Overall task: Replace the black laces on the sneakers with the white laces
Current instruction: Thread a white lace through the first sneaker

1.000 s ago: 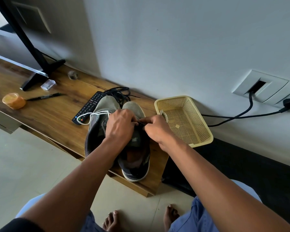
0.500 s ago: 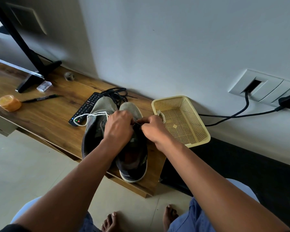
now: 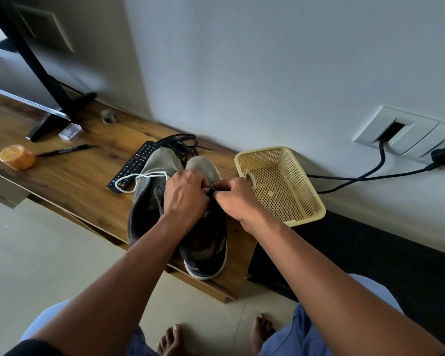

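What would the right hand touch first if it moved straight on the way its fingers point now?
Probably the left hand: the right hand points left at it over the right sneaker, both pinching something dark. Depth is unclear.

The sneakers [image 3: 190, 201] stand side by side on the shelf [image 3: 70, 181], toes to the wall, both hands meeting above them. Left of the sneakers lies a remote [image 3: 132, 165] with a lace [image 3: 139, 179] looped across it; farther left a pen [image 3: 64, 150] and a small tub [image 3: 17, 157]. Right of the sneakers sits a basket [image 3: 306, 191]; behind them, a tangle of laces [image 3: 180, 145].
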`<move>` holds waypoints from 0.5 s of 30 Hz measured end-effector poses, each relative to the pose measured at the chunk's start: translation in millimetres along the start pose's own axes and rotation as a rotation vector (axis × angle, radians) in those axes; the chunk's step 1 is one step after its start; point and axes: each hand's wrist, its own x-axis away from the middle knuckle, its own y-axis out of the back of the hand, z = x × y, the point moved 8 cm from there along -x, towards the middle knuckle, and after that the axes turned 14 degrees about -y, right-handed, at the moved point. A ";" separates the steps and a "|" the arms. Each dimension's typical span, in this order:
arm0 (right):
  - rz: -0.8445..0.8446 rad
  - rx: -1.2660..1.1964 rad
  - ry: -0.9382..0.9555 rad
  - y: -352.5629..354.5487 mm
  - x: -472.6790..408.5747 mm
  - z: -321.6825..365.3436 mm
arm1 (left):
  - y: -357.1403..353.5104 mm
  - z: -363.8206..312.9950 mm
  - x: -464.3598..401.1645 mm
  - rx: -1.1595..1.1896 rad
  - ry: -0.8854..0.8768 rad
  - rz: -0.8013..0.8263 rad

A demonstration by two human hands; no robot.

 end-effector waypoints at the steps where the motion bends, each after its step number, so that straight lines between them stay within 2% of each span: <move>1: 0.007 -0.006 -0.001 -0.5 1.4 0.4 | -0.9 0.9 -1.0 -0.004 0.000 0.007; 12: 0.017 0.017 0.018 0.3 8.2 5.6 | -3.0 1.8 -1.6 -0.042 -0.008 0.008; 15: 0.028 -0.058 -0.008 0.6 3.8 4.1 | 0.6 2.2 -0.9 -0.014 0.010 -0.015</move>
